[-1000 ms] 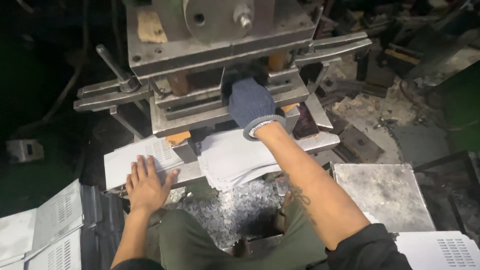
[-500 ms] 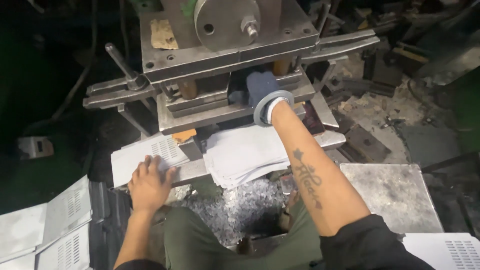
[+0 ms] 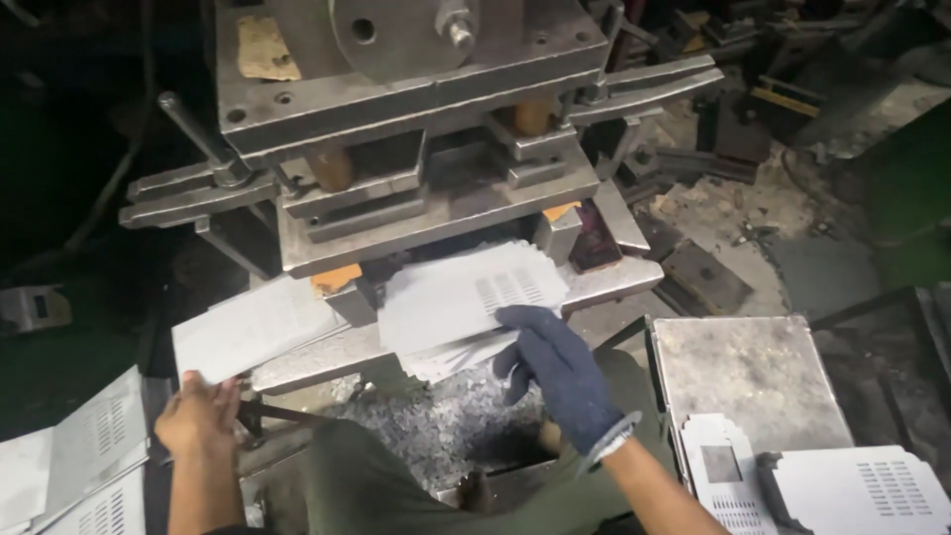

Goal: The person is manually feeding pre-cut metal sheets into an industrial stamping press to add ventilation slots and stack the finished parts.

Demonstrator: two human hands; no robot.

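My right hand (image 3: 557, 372), in a dark blue knit glove, grips the near edge of a slotted grey metal sheet (image 3: 466, 292). That sheet lies on top of a fanned stack on the press bed (image 3: 614, 277), just in front of the die opening. My bare left hand (image 3: 198, 416) holds the near left corner of a plain grey sheet (image 3: 253, 327) that rests on the left side of the bed. The heavy steel press head (image 3: 396, 69) hangs above both sheets.
A steel box top (image 3: 753, 381) stands at the right with cut, perforated sheets (image 3: 852, 485) on its near part. More perforated sheets (image 3: 79, 456) lie at the lower left. Metal chips (image 3: 436, 436) cover the floor between my knees. Lever arms (image 3: 188, 188) stick out from the press on the left.
My right hand has come back out of the die opening toward me and now rests on the slotted sheet on the stack. My left hand slid down to the plain sheet's corner.
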